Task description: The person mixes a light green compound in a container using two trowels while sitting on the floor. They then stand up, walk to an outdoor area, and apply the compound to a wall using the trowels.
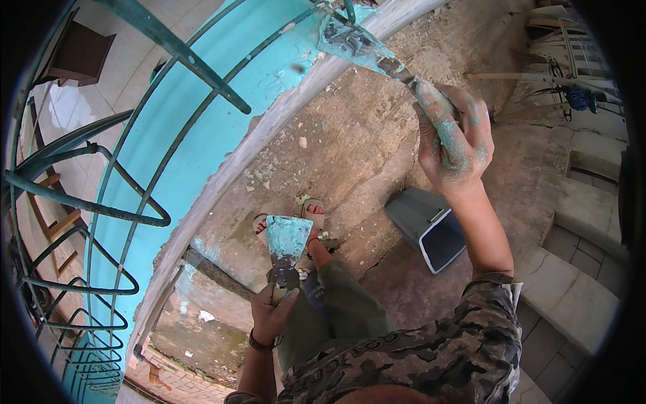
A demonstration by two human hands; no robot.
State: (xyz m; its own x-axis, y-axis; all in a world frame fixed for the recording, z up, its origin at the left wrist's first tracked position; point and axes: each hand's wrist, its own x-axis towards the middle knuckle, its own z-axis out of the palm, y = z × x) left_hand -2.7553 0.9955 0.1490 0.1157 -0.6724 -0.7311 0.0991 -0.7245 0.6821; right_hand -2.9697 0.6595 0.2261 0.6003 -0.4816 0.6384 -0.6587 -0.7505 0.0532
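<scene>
My right hand (457,135), speckled with turquoise paint dust, is closed round the handle of a putty knife (367,50). Its smeared blade reaches up and left to the edge of a turquoise ledge (269,74), where the paint is scraped and patchy. Low in front of my body, my left hand (271,313) grips a second, wider scraper (289,236) with its blade pointing up, coated in turquoise and whitish paste. A dark bracelet circles my left wrist. Green metal railing bars (182,57) run over the ledge, close to the right-hand blade.
A grey plastic bin (424,225) lies tipped on the stained concrete floor (350,155), near my sandalled feet (313,210). Paint flakes are scattered there. Stone steps (572,283) line the right side, with tools and wood (565,74) piled beyond. Curled railing bars (87,269) fill the left.
</scene>
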